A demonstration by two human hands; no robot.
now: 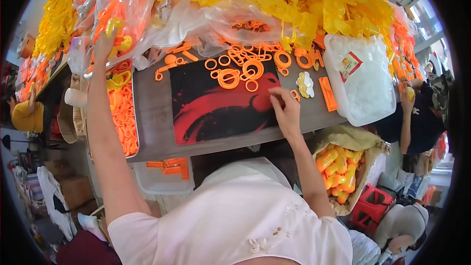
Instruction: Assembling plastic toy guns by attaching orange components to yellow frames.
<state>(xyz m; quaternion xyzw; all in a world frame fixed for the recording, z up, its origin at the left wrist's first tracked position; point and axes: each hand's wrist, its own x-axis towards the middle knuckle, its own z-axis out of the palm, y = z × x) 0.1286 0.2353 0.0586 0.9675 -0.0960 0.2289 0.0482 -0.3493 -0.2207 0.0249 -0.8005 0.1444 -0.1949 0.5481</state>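
Observation:
My left hand (104, 45) stretches to the far left, its fingers closed against a yellow plastic piece (115, 25) beside a clear bag of orange parts. My right hand (286, 112) hovers over the right edge of a black and red mat (221, 113). Its fingers curl loosely, thumb and forefinger apart, and no object shows between them. Orange rings (228, 78) and chain-like links (243, 55) lie along the mat's far side. Beyond the right hand are a small orange ring (295, 95) and a stack of white and yellow flower-shaped pieces (305, 85).
Yellow plastic parts (294, 0) pile along the far side. A white bin (360, 115) stands right, an orange-filled tray (125, 130) left. A sack (378, 154) holds orange-yellow pieces below, by a red stool (371, 206). A co-worker's hand (407, 95) shows at right.

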